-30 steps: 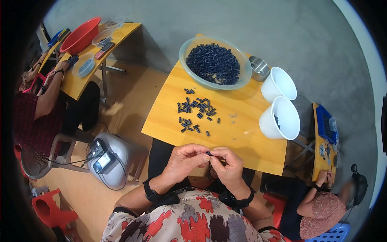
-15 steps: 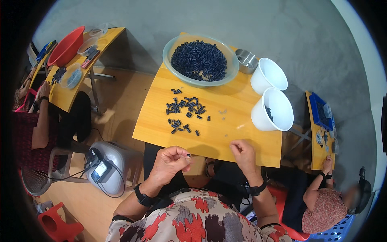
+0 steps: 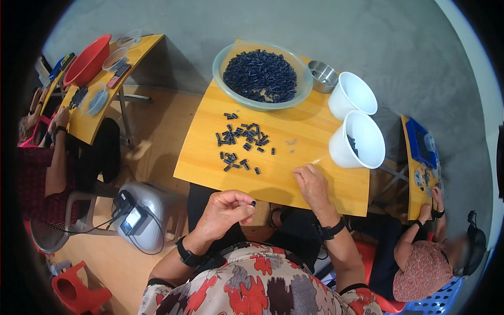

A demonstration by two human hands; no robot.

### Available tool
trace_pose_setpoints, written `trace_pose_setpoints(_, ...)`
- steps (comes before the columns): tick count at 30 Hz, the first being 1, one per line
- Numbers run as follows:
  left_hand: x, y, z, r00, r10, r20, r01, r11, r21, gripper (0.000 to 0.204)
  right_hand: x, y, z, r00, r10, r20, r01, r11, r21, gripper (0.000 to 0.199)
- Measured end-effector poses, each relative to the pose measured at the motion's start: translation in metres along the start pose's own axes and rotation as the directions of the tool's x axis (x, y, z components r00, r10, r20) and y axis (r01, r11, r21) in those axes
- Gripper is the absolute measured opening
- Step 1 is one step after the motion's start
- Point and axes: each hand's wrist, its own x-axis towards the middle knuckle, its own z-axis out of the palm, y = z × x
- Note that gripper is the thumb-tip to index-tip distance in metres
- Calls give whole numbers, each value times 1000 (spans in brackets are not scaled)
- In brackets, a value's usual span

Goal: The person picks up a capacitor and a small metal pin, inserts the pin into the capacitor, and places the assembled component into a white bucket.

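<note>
Between the thumb and finger of my left hand (image 3: 224, 212) is a small dark cylindrical piece (image 3: 253, 203), held just off the table's near edge. My right hand (image 3: 313, 190) is over the near right part of the yellow table (image 3: 210, 173). Its fingers are bent together at the tabletop, and whatever is at their tips is hidden. Beyond my hands lies a loose scatter of small dark cylindrical pieces (image 3: 248, 135). A few tiny clear bits (image 3: 291, 142) lie to the right of that scatter.
A large translucent basin (image 3: 216, 73) full of dark pieces stands at the back. Right of it are a metal bowl (image 3: 321, 76) and two white buckets (image 3: 346, 100), the nearer holding some dark pieces. Co-workers sit at tables left and right. A grey stool (image 3: 152, 202) carries electronic devices.
My right hand has moved forward and slightly left onto the tabletop, covering a spot where a tiny clear bit lay. My left hand keeps its pinch on the dark piece, shifted slightly right.
</note>
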Motion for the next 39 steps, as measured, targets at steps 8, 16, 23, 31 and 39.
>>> trace_pose_setpoints(8, -2, 6, 11, 1000, -9, -9, 9, 999, -32, 8, -7, -41, -12, 963, 246, 110, -252, 676, 693, 8)
trace_pose_setpoints(16, -9, 12, 15, 999, 11, 50, -8, 998, -66, 13, -18, -101, -37, 963, 104, 248, -269, 393, 879, 11)
trace_pose_setpoints(23, -14, 17, 24, 995, 54, 81, -49, 997, -67, 13, -21, -111, -27, 953, 14, 304, -303, 113, 946, 10)
trace_pose_setpoints(31, -17, 22, 28, 991, 67, 114, -64, 997, -31, 13, -21, -109, -31, 950, 27, 310, -308, 208, 928, 8)
trace_pose_setpoints(39, -17, 21, 29, 993, 74, 91, -75, 997, 0, 12, -13, -110, -45, 984, -70, 162, -85, 614, 785, 6)
